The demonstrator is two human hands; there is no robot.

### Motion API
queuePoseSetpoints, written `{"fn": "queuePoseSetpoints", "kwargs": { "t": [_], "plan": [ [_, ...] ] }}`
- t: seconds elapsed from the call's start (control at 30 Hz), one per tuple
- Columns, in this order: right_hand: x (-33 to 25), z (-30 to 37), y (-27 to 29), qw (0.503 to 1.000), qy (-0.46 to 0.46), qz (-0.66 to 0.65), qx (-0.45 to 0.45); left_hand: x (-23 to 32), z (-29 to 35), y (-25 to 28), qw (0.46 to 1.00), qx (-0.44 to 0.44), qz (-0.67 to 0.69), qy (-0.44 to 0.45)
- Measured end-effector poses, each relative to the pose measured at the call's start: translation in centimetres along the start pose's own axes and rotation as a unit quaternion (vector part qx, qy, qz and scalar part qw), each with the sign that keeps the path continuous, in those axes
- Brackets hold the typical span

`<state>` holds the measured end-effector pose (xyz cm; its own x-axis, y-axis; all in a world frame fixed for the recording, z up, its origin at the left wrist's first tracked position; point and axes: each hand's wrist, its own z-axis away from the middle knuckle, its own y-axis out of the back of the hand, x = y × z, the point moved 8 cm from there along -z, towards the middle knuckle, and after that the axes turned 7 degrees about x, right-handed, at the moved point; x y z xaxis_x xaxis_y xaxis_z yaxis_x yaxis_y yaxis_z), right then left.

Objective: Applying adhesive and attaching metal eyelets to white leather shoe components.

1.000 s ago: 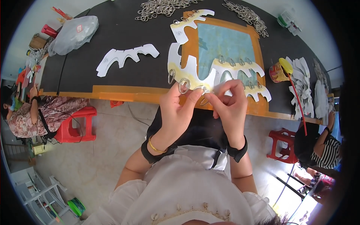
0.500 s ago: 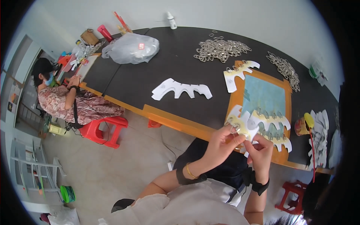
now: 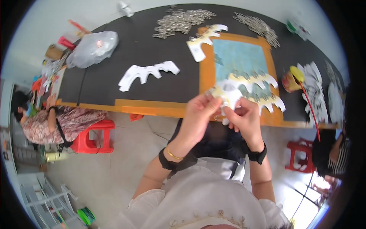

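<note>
Both of my hands pinch one white scalloped cardboard cutout (image 3: 228, 92) over the near table edge. My left hand (image 3: 198, 114) grips its left end, and my right hand (image 3: 244, 116) holds it from the right, with a small metal ring (image 3: 218, 116) between the fingers. Behind it, two similar cutouts (image 3: 253, 80) lie on the blue mat with orange border (image 3: 206, 68). Another cutout (image 3: 204, 38) rests at the mat's far left corner.
A plain white cutout (image 3: 146, 73) lies on the black table (image 3: 114, 84). Piles of metal rings (image 3: 179, 23) sit at the far edge, a clear plastic bag (image 3: 91, 47) far left, a yellow glue pot (image 3: 291, 78) right. People sit at left (image 3: 49, 122) and right (image 3: 335, 152) on red stools (image 3: 91, 139).
The view has swung back to the right and nearer the table. My hands stay together on the same cutout, now lower over the table's orange edge.
</note>
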<state>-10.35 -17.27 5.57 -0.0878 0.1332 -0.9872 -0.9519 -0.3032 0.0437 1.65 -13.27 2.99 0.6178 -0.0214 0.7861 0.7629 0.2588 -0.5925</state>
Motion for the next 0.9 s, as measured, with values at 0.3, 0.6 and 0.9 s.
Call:
{"fn": "queuePoseSetpoints", "kwargs": {
  "t": [0.3,0.6,0.9],
  "plan": [
    [-4.8,3.8,5.8,0.924,0.33,0.065,0.183,0.2,0.8,-1.7,0.99,0.053,-0.112,-0.064],
    [-4.3,3.4,2.5,0.906,0.358,0.154,0.167,0.4,2.1,-2.6,0.985,0.018,-0.125,-0.118],
    [-3.8,2.7,2.5,0.951,0.28,0.085,0.105,1.5,2.4,-2.6,0.965,0.031,-0.195,-0.174]
  ]
}}
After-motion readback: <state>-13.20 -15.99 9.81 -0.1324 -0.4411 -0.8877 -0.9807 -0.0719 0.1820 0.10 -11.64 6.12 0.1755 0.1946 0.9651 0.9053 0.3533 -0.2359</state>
